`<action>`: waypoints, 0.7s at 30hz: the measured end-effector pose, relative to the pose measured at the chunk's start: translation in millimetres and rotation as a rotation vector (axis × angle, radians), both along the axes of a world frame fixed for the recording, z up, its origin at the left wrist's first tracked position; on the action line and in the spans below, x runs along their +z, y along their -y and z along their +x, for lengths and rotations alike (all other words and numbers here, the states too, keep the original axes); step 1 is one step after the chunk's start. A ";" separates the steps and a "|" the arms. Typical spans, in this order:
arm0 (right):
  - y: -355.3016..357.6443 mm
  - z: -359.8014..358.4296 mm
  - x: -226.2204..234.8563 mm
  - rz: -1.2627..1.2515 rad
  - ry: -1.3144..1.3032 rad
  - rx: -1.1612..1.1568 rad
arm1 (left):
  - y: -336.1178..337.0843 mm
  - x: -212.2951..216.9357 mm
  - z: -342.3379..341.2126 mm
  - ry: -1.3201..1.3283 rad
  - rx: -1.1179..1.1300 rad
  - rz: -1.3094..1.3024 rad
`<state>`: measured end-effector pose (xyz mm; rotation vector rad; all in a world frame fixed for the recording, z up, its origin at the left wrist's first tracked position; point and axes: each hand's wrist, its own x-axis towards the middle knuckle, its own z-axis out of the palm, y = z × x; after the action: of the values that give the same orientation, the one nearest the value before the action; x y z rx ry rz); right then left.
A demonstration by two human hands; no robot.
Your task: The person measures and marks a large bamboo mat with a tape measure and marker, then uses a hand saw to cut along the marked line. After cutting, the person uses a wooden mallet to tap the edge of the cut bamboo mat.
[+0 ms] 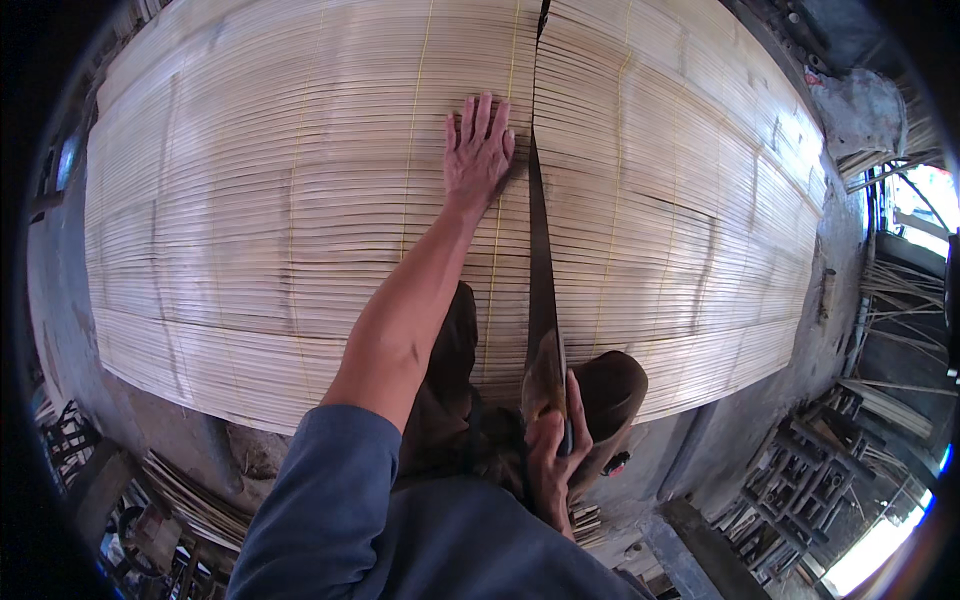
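Observation:
Stretched out before me is a wide mat of thin pale bamboo slats (230,200), bound by several yellow threads. My left hand (480,155) lies flat on it with the fingers spread, just left of a dark gap. In my right hand (556,440), close to my body, is the handle of a handsaw (543,260); the fingers wrap round it and the index finger points along the side. The long dark blade runs away from me along the gap that parts the slats. My dark-trousered knees (610,390) press up to the mat's near edge.
Bundles of thin sticks (195,500) lie at the lower left. A wooden rack of dark bars (800,480) stands at the lower right. Beyond the mat's right side are a pale sack (860,110) and more loose sticks (905,300). A grey beam (690,550) lies near me.

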<state>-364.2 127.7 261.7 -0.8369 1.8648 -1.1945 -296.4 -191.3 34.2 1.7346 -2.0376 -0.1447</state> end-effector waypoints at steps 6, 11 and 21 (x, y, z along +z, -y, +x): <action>140.2 -12.5 -77.9 0.040 0.005 0.041 | 0.1 7.0 -0.2 -0.003 -0.004 0.023; 105.8 -23.1 -73.7 -0.069 0.050 0.049 | 4.1 7.4 -1.8 0.017 -0.011 0.030; 133.7 -11.7 -84.0 0.059 -0.006 0.030 | -0.3 5.4 -0.6 0.025 -0.013 0.033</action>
<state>-375.9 -6.0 177.7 -0.8333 1.8771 -1.1143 -297.0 -191.0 39.6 1.7516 -2.0755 -0.1626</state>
